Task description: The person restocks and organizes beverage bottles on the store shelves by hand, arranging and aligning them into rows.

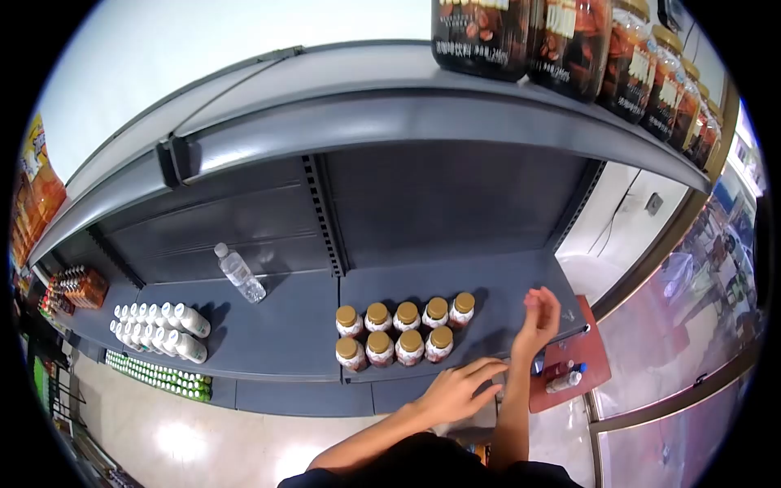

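My left hand (pixel 462 392) is in front of the shelf edge, fingers stretched to the right and thumb apart, with nothing visible in it. Raised higher and farther right, my right hand (pixel 538 319) has loosely bent fingers with a gap between them and also holds nothing visible. Both hands are near two rows of small bottles with gold caps (pixel 409 346), which stand upright on the grey shelf (pixel 504 281). The back row reaches one bottle farther right than the front row. My right hand is beside that row's end, apart from it.
A clear water bottle (pixel 241 275) and rows of white bottles (pixel 181 332) stand farther left. Large dark coffee bottles (pixel 569 49) line the upper shelf (pixel 390 114) overhead. A red stool (pixel 582 358) with small bottles on it stands at right, beside a glass door (pixel 651 317).
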`<state>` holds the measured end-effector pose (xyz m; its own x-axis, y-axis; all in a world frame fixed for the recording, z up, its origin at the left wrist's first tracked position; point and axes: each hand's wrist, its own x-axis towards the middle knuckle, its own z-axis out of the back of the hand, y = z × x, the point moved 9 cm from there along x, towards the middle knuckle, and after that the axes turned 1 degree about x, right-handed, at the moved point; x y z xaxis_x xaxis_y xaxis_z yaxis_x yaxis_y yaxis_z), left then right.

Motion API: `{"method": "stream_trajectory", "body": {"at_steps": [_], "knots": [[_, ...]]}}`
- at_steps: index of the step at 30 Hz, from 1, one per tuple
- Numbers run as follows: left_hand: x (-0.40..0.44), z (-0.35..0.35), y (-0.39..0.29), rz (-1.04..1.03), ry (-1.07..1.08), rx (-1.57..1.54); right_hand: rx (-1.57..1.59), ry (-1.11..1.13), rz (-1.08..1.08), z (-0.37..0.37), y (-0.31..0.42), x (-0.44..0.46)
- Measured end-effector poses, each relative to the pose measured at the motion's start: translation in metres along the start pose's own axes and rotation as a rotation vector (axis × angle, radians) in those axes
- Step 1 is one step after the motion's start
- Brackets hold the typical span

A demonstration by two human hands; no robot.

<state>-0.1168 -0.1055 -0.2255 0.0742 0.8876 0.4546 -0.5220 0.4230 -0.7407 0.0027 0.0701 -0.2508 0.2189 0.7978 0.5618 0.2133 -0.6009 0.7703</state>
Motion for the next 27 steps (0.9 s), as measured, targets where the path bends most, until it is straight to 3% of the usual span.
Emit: {"method": "stream_trajectory", "body": {"at_steps": [5, 9, 13, 18, 21, 25, 27], "knots": [[0.030, 0.085, -0.089, -0.354, -0.075, 0.159, 0.022, -0.056, 0.353, -0.026, 0.138, 0.047], [0.042, 0.183, -0.199, -0.757, -0.547, 0.571, 0.375, 0.263, 0.647, -0.098, 0.288, 0.063], [0.065, 0.242, -0.234, -0.823, -0.864, 0.673, 0.280, 0.475, 0.562, -0.156, 0.340, 0.066], [0.079, 0.267, -0.260, -0.784, -0.833, 0.895, 0.257, 0.456, 0.451, -0.191, 0.352, 0.072], [0.090, 0.280, -0.262, -0.569, -0.814, 1.048, 0.146, 0.505, 0.335, -0.196, 0.347, 0.071], [0.115, 0.290, -0.251, -0.364, -0.644, 0.931, 0.066, 0.446, 0.442, -0.200, 0.350, 0.071], [0.117, 0.283, -0.254, -0.429, -0.681, 0.909, 0.100, 0.468, 0.403, -0.201, 0.353, 0.071]]}}
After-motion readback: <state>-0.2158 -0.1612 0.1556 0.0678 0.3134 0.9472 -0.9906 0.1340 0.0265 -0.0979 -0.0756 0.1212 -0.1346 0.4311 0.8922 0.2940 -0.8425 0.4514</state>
